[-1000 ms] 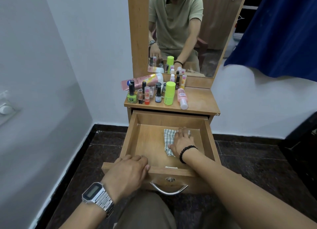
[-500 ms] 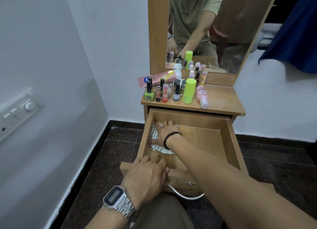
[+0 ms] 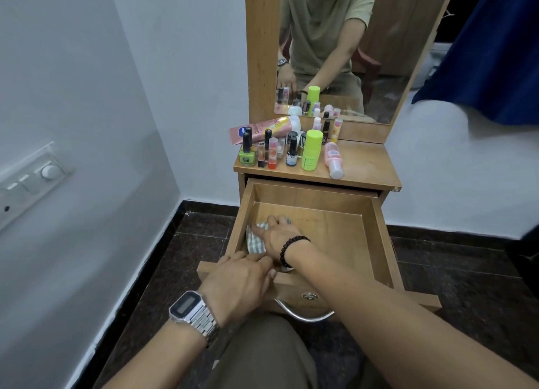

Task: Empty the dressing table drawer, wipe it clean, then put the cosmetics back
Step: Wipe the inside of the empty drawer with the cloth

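Two hands work at the pulled-out drawer [image 3: 370, 242] of a wooden dressing table. The right hand [image 3: 278, 237], with a black bead bracelet [image 3: 293, 250] at the wrist, lies palm down with fingers spread on a checked cloth [image 3: 254, 241], pressing it flat against the drawer floor in the near left corner, close to the left wall; it presses rather than grips, and the cloth shows only at the fingertips and to the left of the hand. The left hand [image 3: 239, 283], wearing a silver digital watch [image 3: 192, 311], rests on the top edge of the drawer front, fingers curled loosely over the edge beside the right wrist, with nothing enclosed in it. Apart from the cloth and the hand, the drawer floor is bare wood. A curved metal handle [image 3: 303, 314] and a small round lock [image 3: 309, 296] sit on the drawer front.

All the cosmetics stand on the worktop [image 3: 367, 167] above, gathered at its left half: a pink tube [image 3: 262, 129] lying on its side at the back, a green nail polish bottle [image 3: 247, 150] at the left front, a lime-green stick container [image 3: 310, 150] upright near the middle, a pink bottle with a white cap [image 3: 333, 159] lying on its side to the right of it, and several small dark-capped bottles between them. A mirror [image 3: 350, 53] behind reflects the seated person and the bottles.
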